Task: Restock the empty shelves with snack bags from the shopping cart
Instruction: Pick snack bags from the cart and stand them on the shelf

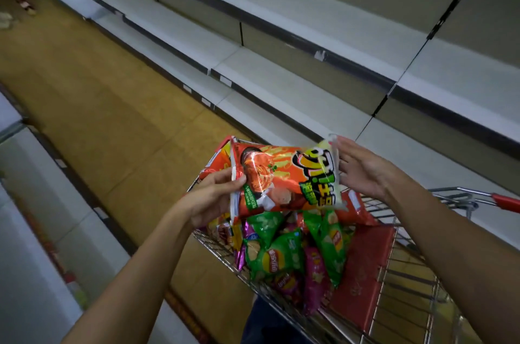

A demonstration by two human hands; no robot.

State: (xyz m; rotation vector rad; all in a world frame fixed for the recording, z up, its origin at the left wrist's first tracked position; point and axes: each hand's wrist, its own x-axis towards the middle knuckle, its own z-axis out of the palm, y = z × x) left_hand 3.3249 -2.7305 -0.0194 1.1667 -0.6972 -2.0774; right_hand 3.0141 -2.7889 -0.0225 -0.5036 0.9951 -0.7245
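**Lifting an orange bag out of the cart toward bare shelves**

Running across the upper right of the frame: shelves (281, 85), nothing on them. Below, at lower centre: cart (408, 273), heaped with snack bags (277, 256). Held level above it, likely for carrying across: orange bag (284, 177). Pinching its left end: left hand (213, 197). Flat against its right end, fingers straight: right hand (363, 172).
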